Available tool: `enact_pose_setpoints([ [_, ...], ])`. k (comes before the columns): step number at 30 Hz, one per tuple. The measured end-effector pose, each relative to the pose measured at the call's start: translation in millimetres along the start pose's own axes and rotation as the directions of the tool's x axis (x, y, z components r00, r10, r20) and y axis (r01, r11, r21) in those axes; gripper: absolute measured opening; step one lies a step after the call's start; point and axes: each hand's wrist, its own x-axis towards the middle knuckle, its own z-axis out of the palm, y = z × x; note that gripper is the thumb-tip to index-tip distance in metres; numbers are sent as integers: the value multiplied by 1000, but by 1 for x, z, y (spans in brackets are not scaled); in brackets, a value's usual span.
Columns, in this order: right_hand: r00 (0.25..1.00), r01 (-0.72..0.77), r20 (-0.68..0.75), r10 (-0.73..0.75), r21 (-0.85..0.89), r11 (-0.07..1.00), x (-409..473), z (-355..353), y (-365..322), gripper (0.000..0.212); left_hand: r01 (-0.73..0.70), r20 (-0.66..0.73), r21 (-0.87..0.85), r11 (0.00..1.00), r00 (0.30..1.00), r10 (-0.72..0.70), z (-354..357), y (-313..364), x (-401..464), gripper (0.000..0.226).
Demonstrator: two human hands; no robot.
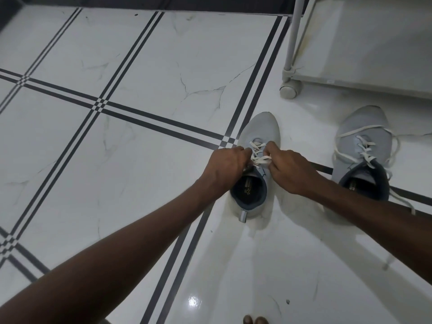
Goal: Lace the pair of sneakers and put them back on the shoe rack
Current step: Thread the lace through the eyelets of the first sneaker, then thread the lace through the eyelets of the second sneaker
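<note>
Two sneakers are standing on the floor point(140, 54), toes pointing away from the person. The left sneaker point(257, 132) is sitting near the middle of the view, just right of a crossing of floor lines. The right sneaker point(364, 136) is lying well to its right, apart from it, with its lace point(364, 155) trailing loose over the floor on both sides. The shoe rack point(364, 43) is standing beyond the right sneaker, in the far right corner of the view, its caster point(289, 88) resting on the floor. The left hand point(224, 164) and right hand point(292, 169) are meeting over the left sneaker's lace point(259, 157), one on each side. Two toes point(254, 320) are showing at the near edge.
</note>
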Motion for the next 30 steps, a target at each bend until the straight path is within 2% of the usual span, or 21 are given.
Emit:
enact_pose_setpoints([
  [3, 982, 173, -28, -189, -294, 940, -2, 6, 9, 18, -16, 52, 38, 999, 999, 14, 1, -5, 0, 29],
  [5, 967, 241, 20, -252, -375, 895, -1, 4, 17, 23, -37, 113, 47, 998, 993, 31, 2, -11, -3, 27],
  [8, 966, 253, 36, -257, -359, 898, 1, -4, 28, 33, -54, 173, 48, 997, 984, 45, 4, -18, -9, 22],
  [18, 973, 228, 57, -221, -337, 914, 2, 3, 41, 25, -30, 151, 30, 999, 988, 25, 16, -21, -13, 27],
  [22, 959, 281, 69, -275, -368, 887, 0, 0, 45, 34, -44, 113, -26, 999, 993, 46, 15, -22, -13, 29],
  [26, 945, 321, 96, -312, -453, 832, -5, -35, 46, 36, -41, 40, -100, 994, 998, 45, -8, -23, 13, 37],
  [30, 981, 193, 83, -175, -467, 863, -29, -79, 64, 38, -116, 32, -152, 982, 992, 122, -43, 6, 62, 32],
])
